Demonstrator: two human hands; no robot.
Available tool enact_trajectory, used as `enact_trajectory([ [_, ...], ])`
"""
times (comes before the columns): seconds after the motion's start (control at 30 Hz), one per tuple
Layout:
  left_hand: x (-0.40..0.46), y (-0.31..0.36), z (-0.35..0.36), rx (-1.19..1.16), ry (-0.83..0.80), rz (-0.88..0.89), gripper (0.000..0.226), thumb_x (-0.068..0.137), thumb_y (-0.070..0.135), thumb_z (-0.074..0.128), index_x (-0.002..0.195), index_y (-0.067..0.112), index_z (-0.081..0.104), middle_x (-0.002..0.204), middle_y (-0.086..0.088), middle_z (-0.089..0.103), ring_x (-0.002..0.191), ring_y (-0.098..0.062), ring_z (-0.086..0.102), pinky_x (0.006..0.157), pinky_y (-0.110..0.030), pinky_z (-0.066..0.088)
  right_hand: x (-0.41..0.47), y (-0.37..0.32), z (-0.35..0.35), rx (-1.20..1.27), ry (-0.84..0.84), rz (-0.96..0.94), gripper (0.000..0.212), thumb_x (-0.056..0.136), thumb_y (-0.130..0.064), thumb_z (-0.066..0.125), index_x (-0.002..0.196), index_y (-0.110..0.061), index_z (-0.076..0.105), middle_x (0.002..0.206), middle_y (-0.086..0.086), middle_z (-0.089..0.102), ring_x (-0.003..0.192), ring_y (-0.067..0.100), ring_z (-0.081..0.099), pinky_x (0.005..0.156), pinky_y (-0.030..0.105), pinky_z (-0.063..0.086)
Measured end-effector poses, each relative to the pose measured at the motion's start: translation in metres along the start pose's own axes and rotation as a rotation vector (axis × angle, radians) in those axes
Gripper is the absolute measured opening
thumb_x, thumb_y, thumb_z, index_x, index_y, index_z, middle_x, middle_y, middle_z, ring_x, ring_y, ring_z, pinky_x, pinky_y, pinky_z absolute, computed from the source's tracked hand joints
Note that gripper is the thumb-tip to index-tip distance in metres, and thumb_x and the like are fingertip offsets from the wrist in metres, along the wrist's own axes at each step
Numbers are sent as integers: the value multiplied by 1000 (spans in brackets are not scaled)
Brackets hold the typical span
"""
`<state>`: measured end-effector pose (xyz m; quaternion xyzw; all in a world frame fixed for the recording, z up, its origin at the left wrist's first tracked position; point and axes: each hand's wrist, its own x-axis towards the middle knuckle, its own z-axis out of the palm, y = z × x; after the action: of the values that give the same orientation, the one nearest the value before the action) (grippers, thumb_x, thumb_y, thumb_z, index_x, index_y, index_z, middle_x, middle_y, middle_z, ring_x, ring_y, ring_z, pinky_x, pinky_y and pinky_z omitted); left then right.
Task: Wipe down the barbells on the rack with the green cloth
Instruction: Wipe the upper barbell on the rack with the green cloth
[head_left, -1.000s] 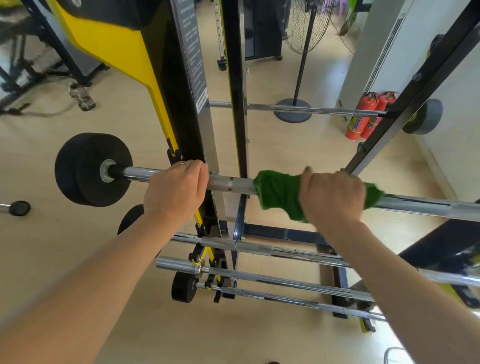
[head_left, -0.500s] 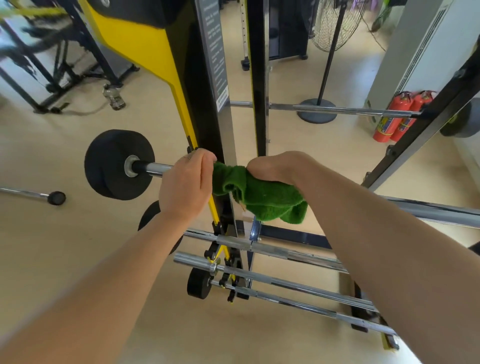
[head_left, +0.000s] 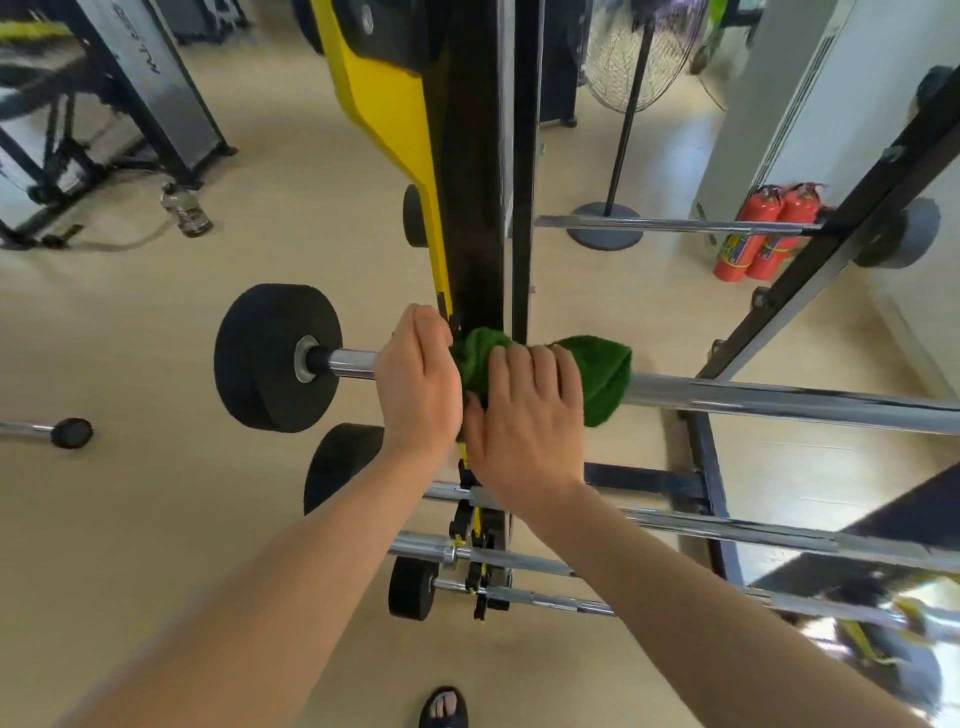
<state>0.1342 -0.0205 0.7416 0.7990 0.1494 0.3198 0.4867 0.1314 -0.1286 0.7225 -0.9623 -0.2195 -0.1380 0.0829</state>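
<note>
A chrome barbell (head_left: 779, 402) with a black end weight (head_left: 265, 358) lies across the rack at chest height. My left hand (head_left: 418, 379) grips its shaft just right of that weight. The green cloth (head_left: 597, 376) is wrapped over the bar beside the black and yellow rack upright (head_left: 467, 208). My right hand (head_left: 524, 415) lies on the cloth with its fingers curled over it and the bar, touching my left hand. Several more chrome barbells (head_left: 727, 535) sit on lower pegs of the rack.
A pedestal fan (head_left: 618, 156) stands behind the rack. Two red fire extinguishers (head_left: 763, 228) lean by the white wall at the right. A water bottle (head_left: 184, 210) and another machine frame (head_left: 104, 104) are at the far left. A small bar (head_left: 52, 431) lies on the floor.
My right hand slid the green cloth leftward along the bar until it met my left hand, bunched it there, and now lies flatter over it. My left hand kept its grip.
</note>
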Motion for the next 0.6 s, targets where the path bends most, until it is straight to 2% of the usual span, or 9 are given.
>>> enact_trajectory([
  [0.1,6,-1,-13,-46,-55,5,30,105,17,32,78,8,43,65,3,39,60,-9,39,58,-21,34,2,17,-5,-13,2,-183,51,98,-50,37,126,-11,53,115,5,60,105,28,52,104,45,36],
  [0.2,21,2,-34,-7,-79,129,30,106,16,33,78,9,44,63,6,39,60,-7,44,58,-13,35,15,32,-22,-152,-141,-315,60,88,-49,58,134,-13,46,119,4,60,105,27,55,99,43,43],
  [0.27,35,3,-48,92,-79,201,29,106,23,33,82,13,46,64,10,40,63,-4,49,59,-9,37,29,23,-30,-250,-294,-295,60,83,-42,67,132,-15,44,113,3,59,100,25,56,92,40,46],
  [0.33,47,-2,-54,237,-91,248,28,106,32,31,86,18,46,66,13,41,65,-3,51,58,-9,37,44,5,-33,-268,-366,-226,43,83,-35,69,115,-16,48,96,0,60,84,21,56,81,36,46],
  [0.43,56,-20,-49,452,-179,302,28,106,35,28,87,21,43,67,15,38,61,-7,47,58,-14,32,60,-11,-36,-234,-422,-92,15,87,-29,63,90,-19,54,72,-3,53,61,15,46,68,34,41],
  [0.5,59,-36,-45,633,-268,327,29,105,34,23,87,21,42,67,12,37,62,-11,47,60,-22,35,70,-10,-36,-194,-459,-52,15,86,-30,65,89,-18,58,71,-2,52,62,16,47,67,34,40],
  [0.6,61,-49,-51,763,-337,321,28,104,31,25,90,18,46,76,2,50,68,-17,51,63,-31,44,82,-7,-39,-116,-616,8,33,76,-37,77,93,-18,56,75,-1,55,75,22,56,68,34,42],
])
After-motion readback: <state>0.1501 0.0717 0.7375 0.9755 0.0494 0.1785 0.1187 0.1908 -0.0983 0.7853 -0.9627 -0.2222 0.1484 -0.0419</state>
